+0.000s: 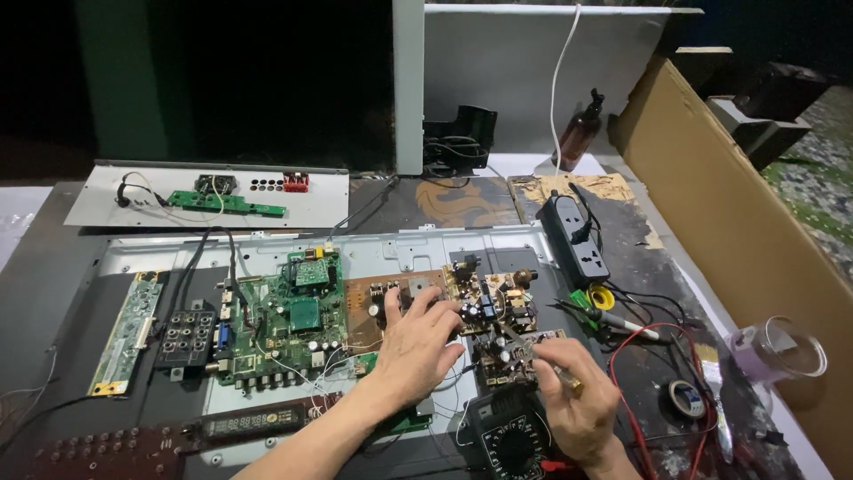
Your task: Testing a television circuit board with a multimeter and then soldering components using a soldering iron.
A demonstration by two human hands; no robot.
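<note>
Left hand (416,342) lies flat, fingers spread, pressing the brown power board (435,307) near the middle of the grey metal chassis (391,244); it grips nothing. Right hand (573,396) is clenched around a thin metal-tipped probe (542,360), tip on the board's small lower section. Green main board (289,324) sits just left. Round black multimeter (511,440) at the worktop's (462,204) front edge; black power strip (577,236) toward the right edge.

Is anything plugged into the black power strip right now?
Plugged in: a black plug with its cable sits in the power strip at its far end.
</note>
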